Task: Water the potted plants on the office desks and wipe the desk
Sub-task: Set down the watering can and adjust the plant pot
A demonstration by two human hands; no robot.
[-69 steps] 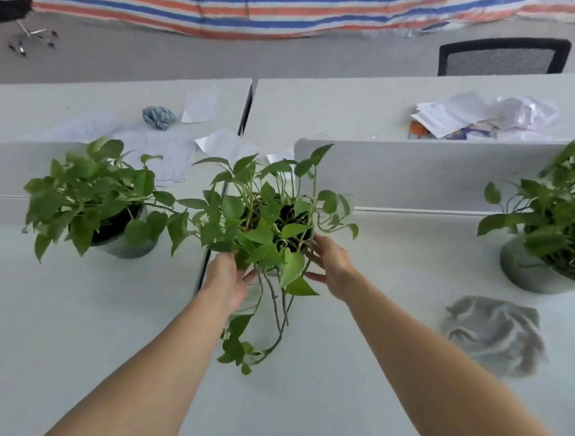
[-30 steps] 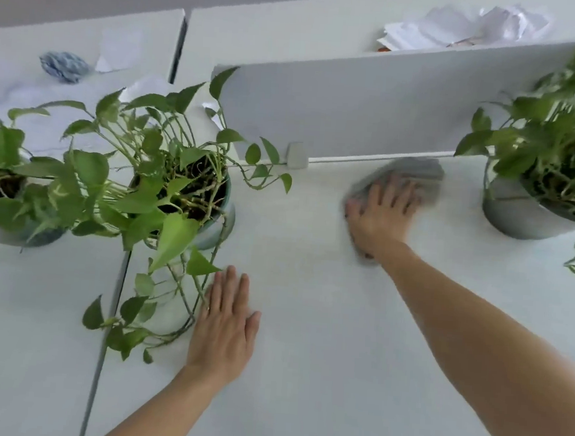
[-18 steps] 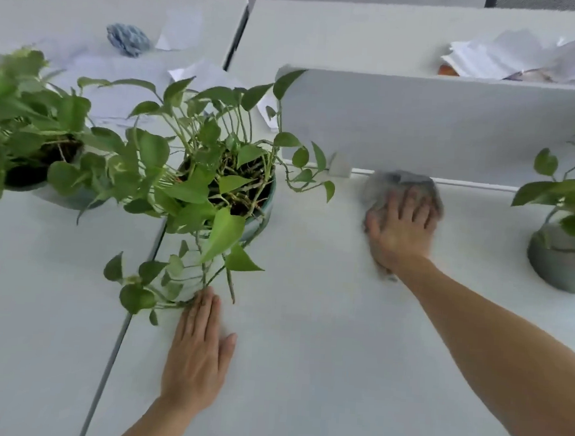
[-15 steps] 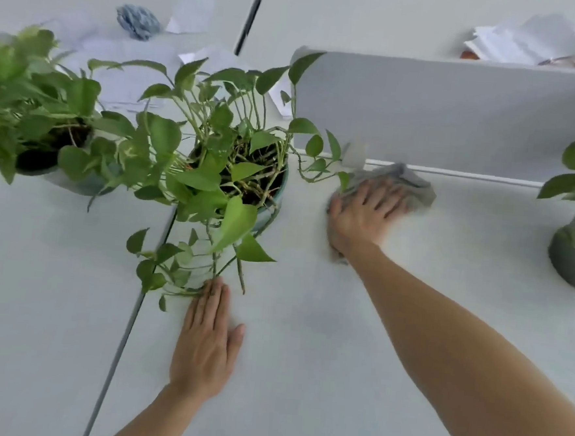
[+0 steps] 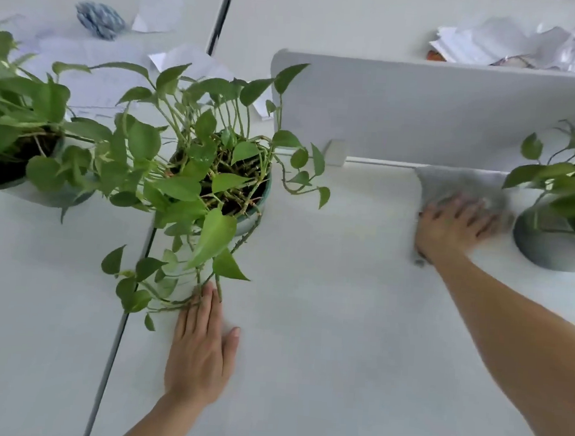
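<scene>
From the head view, the left hand lay flat on the pale white counter, its fingers straight and close together, holding nothing, the thumb spread to the side. The fingertips touched the trailing stems of the leafy green pothos in a teal-rimmed round pot, which stood just beyond those fingers, near the seam between two counters.

The right hand pressed down on a soft grey cleaning cloth, fingers spread and fairly straight over it (motion blur hid their finer outline). The cloth lay under and ahead of those fingers, its far edge against the foot of the upright white divider panel. Just to the right of the fingers stood a second pothos in a rounded grey pot, very near the cloth; whether they touched could not be told.

Far to the left of the left fingers sat a third green plant in a pale pot. Beyond the divider lay loose white papers and, on the far left counter, a crumpled blue cloth ball.
</scene>
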